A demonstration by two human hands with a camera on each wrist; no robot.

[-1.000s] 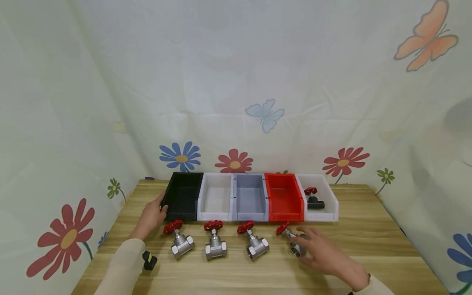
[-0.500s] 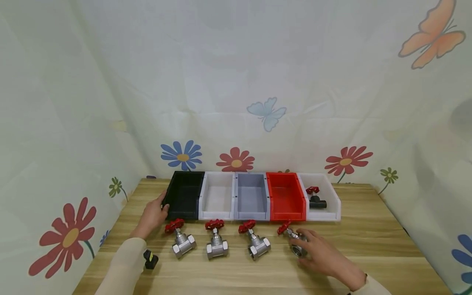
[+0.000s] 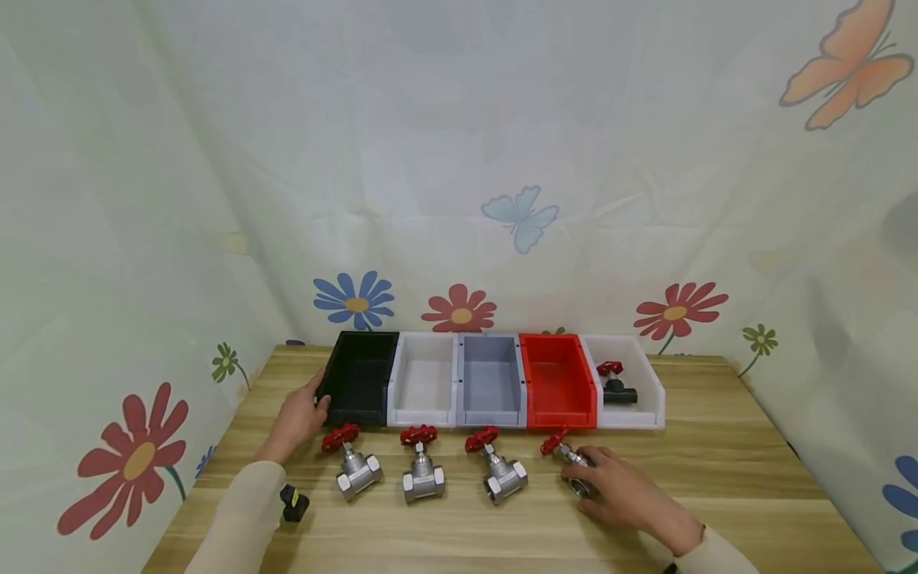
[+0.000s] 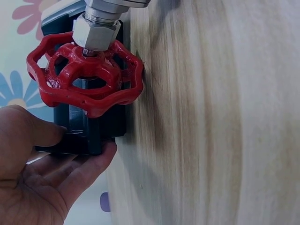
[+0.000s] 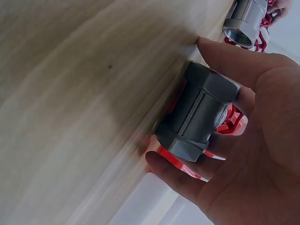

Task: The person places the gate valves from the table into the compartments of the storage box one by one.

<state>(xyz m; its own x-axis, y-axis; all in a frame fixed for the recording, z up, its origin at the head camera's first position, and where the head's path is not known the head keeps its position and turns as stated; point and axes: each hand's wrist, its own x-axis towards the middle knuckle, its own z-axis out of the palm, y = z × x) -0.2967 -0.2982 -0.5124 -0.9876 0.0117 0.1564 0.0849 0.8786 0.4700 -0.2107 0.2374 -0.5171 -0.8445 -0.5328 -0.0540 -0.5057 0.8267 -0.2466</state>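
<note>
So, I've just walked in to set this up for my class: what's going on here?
A person's left hand grips the side of the black bin, at the left end of a row of five bins. Their right hand curves around the rightmost metal valve. Three other metal valves lie on the wooden table in front of the bins. A black valve is in the white bin at the right end.
</note>
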